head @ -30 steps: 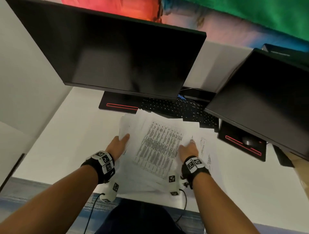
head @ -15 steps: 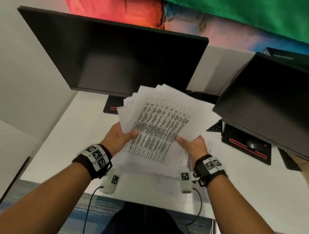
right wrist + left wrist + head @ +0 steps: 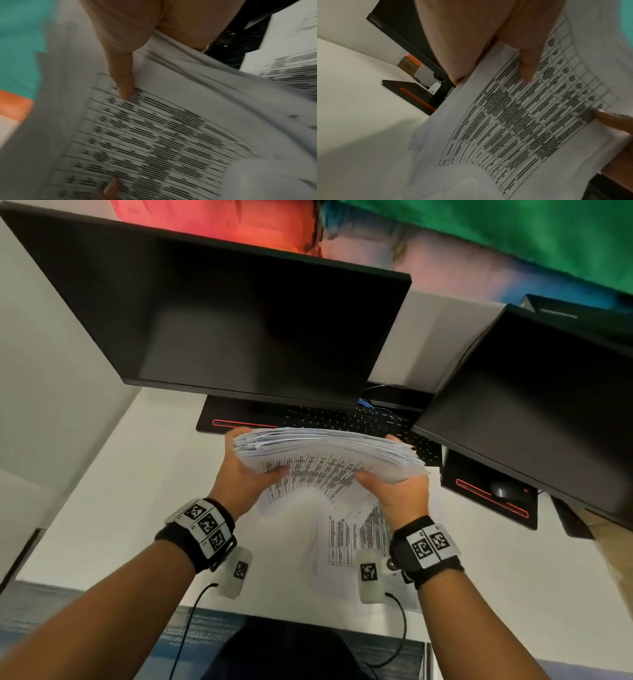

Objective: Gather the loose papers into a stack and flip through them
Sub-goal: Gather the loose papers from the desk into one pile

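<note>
Stack: thick sheaf of white printed papers, edges ragged, held above the white worktop, before the black keyboard.
Left hand: grasps the sheaf's left edge, thumb on the top sheet.
Right hand: grasps the right edge likewise.
Left behind: loose printed sheets flat on the worktop below the sheaf.

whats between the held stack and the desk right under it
In the head view, loose printed sheets lie on the desk below the stack, which the left hand and right hand hold up. Otherwise only air.
</note>
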### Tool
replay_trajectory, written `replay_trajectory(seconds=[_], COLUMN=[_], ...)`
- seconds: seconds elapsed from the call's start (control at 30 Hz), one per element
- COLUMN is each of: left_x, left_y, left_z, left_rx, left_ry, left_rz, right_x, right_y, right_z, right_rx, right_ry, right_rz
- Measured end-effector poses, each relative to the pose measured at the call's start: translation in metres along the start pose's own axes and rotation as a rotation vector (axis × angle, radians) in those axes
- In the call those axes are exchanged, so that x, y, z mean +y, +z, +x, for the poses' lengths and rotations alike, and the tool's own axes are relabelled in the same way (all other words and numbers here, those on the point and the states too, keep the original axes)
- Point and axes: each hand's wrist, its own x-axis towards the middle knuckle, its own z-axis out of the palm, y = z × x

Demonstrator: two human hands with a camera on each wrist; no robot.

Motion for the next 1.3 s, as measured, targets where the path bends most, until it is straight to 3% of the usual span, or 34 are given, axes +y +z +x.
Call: replay_trajectory(seconds=[0.13,0.3,0.4,0.47,0.57,0.63,0.8,0.93,1.1,1.3], left_x=[-0.009,0.015,0.026,0.022,-0.01,-0.037,-0.076,-0.079,-0.077,-0.079], left_y=[0.002,0.006,-0.003,-0.009,-0.013,-0.012,-0.011,-0.011,-0.012,-0.014], left_z=[0.006,0.011,0.022,0.026,0.028,0.023,0.011,0.011,0.011,0.01], left_rx=[-0.033,-0.053,-0.032,-0.039,-0.068,-0.07,-0.019,-0.013,0.011,0.022], left_ry=[0.002,0.152,0.104,-0.026,-0.245,-0.389,-0.547,-0.56,-0.594,-0.612], left_rz=[0.02,0.225,0.198,0.188,0.302,0.384,0.481,0.52,0.556,0.599], right_x=[0.008,0.007,0.017,0.044,0.092,0.11,0.11,0.115,0.107,0.105], right_y=[0.005,0.002,-0.012,-0.033,-0.067,-0.075,-0.087,-0.08,-0.065,-0.041], right_z=[0.0,0.002,0.007,0.014,0.012,0.004,0.01,0.015,0.024,0.02], right_rx=[0.005,0.02,-0.002,0.025,0.074,0.105,0.279,0.103,0.119,0.072], right_ry=[0.09,0.052,0.138,0.306,0.649,0.68,0.785,0.697,0.742,0.79], right_rz=[-0.033,-0.065,-0.066,-0.257,-0.953,-1.151,-1.071,-1.122,-0.898,-0.868])
